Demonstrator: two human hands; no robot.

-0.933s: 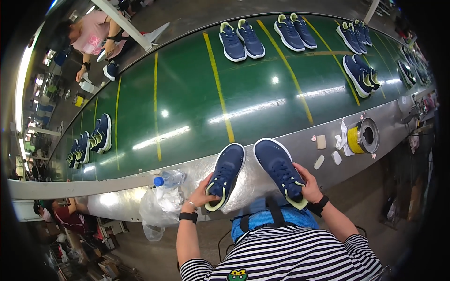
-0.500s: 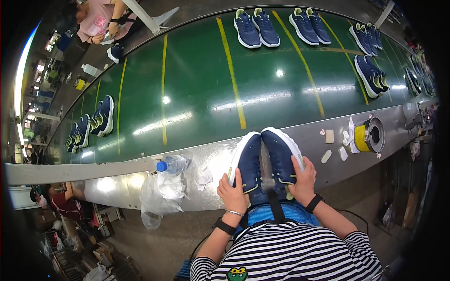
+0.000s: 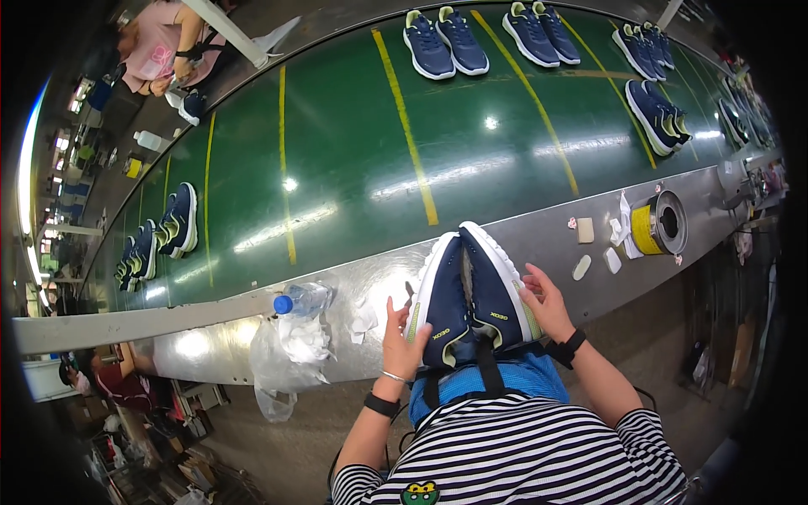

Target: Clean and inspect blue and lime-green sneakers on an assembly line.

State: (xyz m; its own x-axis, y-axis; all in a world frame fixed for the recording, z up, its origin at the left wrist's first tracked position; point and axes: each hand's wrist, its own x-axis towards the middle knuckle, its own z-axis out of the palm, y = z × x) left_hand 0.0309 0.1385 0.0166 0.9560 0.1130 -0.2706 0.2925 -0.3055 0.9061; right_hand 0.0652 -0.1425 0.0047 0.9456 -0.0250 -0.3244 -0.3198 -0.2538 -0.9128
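Note:
Between my hands is a pair of navy sneakers with white soles, their toes pointing away from me and leaning together. My left hand (image 3: 401, 341) grips the left sneaker (image 3: 442, 295), its thumb on the heel side and its fingers along the outer sole. My right hand (image 3: 547, 307) steadies the right sneaker (image 3: 491, 290) at its outer sole, fingertips touching and the index finger raised. The heels sit by my blue apron (image 3: 526, 383), near the bench edge. A small dark thing shows by my left fingertips; I cannot make it out.
A green conveyor belt (image 3: 337, 160) with yellow lines carries several sneaker pairs. On the metal bench (image 3: 539, 231), a capped bottle (image 3: 303, 299) and white plastic bag (image 3: 295, 353) lie left; a yellow tin (image 3: 644, 229) and small pale blocks (image 3: 585, 230) sit right. Someone in pink works opposite.
The sneakers have turned so their collars and side panels show more. My left hand has shifted outward a little, and my right fingers have spread and loosened along the sole.

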